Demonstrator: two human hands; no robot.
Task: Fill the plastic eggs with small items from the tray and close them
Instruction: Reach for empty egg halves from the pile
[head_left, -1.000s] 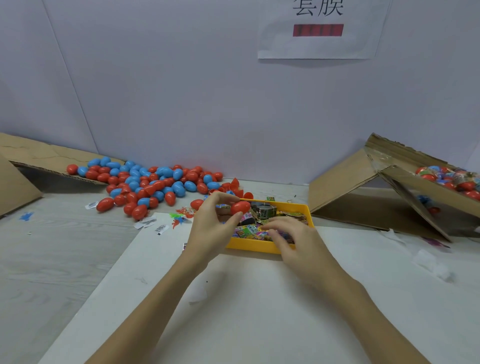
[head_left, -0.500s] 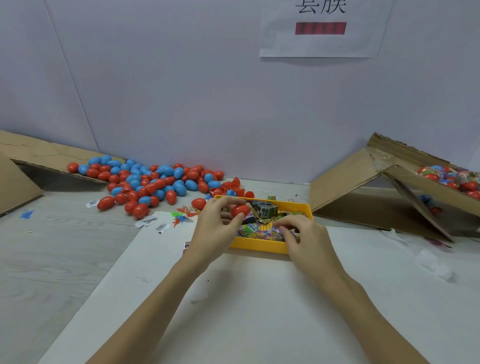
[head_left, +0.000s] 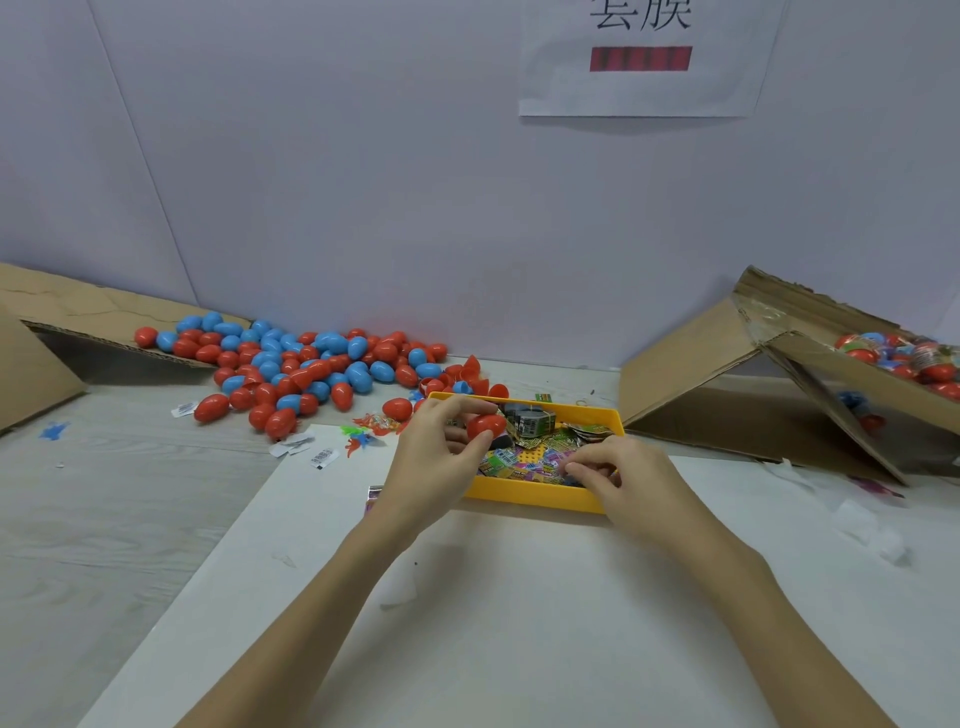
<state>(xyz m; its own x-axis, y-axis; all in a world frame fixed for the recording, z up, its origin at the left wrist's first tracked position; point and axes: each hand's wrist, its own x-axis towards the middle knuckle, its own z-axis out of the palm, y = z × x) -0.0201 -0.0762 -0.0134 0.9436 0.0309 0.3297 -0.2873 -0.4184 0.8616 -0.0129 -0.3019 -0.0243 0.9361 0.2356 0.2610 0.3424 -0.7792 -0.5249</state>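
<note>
Left hand (head_left: 434, 457) grip holds a red egg (head_left: 485, 426); right hand (head_left: 618, 475) grip pinches items in the yellow tray (head_left: 530, 493).

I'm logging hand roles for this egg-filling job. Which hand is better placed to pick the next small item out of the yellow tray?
Right. The right hand is already down among the packets in the yellow tray, while the left hand holds the red egg.

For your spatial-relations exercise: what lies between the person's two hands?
In the head view, the yellow tray with its colourful small packets lies between the left hand, which holds a red egg, and the right hand.
</note>
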